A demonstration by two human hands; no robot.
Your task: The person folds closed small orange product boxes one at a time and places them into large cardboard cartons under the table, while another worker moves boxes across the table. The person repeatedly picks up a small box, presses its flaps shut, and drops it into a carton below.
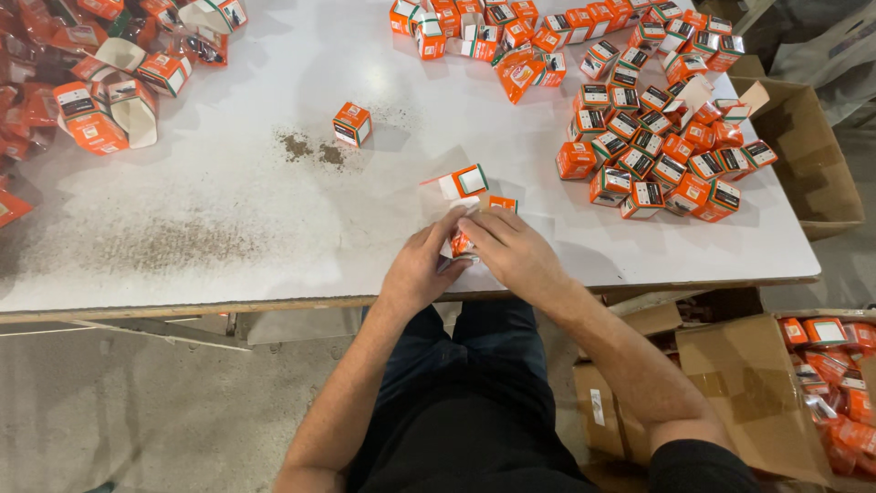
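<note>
Both forearms reach forward from the bottom of the view, over dark trousers, and meet at the near edge of the white table (228, 210). Between the hands sits a small orange carton (462, 243), only partly visible; it is lifted just off the tabletop close to the table's front edge. The left hand (422, 267) comes in from below with the wrist bent upward, its fingers curled round the carton's left side and pinched onto it. The right hand (513, 248) lies across from the right, palm down, its fingers closed over the top of the same carton, so the two hands touch each other around it. Just beyond the fingertips, an open orange-and-white box flap (465, 182) stands up, with another orange piece (503, 204) right beside the right hand's knuckles; whether these belong to the held carton I cannot tell.

Farther out on the table, a single closed orange box (352, 124) stands alone near two dark smudges (310, 151). To the right, a dense cluster of finished boxes (652, 137) covers the far right part of the tabletop. At the far left lies a heap of flat, unfolded cartons (100, 73). Beside the table on the right stands an open cardboard box (808, 155), and lower right another cardboard crate (757, 393) holds orange packets (835, 383).
</note>
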